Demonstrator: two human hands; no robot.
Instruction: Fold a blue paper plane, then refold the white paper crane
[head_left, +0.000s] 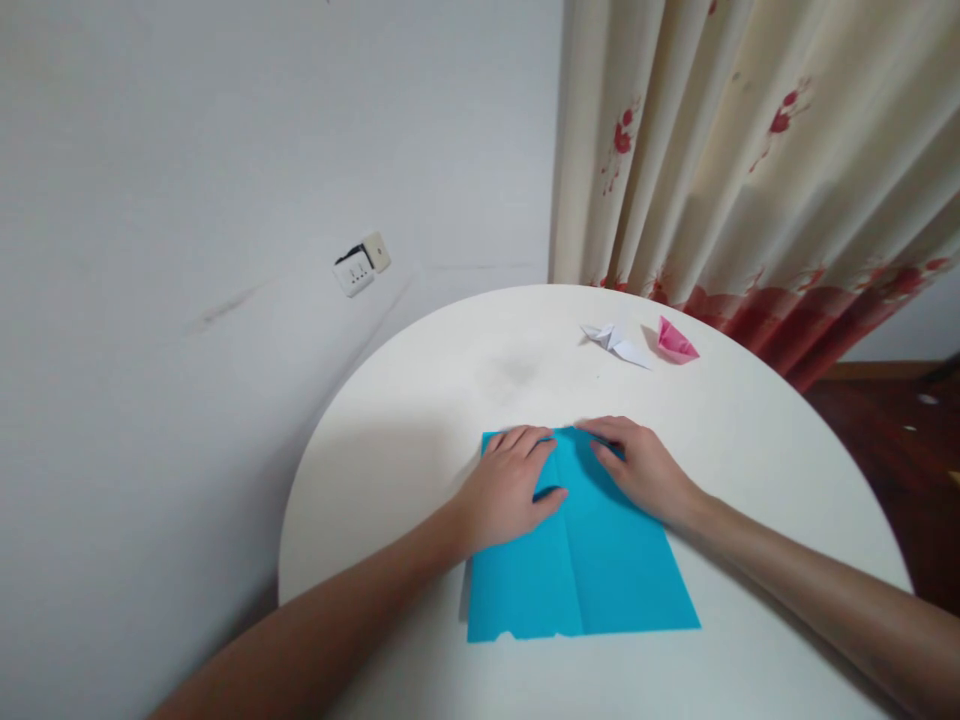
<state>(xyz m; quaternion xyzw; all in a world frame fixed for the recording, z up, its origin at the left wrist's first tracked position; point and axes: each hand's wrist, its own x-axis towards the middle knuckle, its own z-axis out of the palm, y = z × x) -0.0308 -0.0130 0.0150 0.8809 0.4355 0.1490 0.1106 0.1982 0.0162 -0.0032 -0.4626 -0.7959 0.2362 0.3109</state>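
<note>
A sheet of blue paper [630, 590] lies on the white round table, with a crease running down its middle and small nicks along its near edge. Spread across the left half of the sheet is my left hand [514, 490], palm down, its fingers near the far edge and its thumb pointing to the crease. My right hand [641, 465] rests at the far right part of the sheet. Its fingertips touch the far edge close to the crease, and a gap shows between thumb and fingers.
Toward the back right of the table [390, 400] sit a folded white paper crane [611, 341] and a pink paper boat [675, 342]. A wall with a socket [354, 272] stands at the left. A curtain [697, 150] with red flowers hangs behind.
</note>
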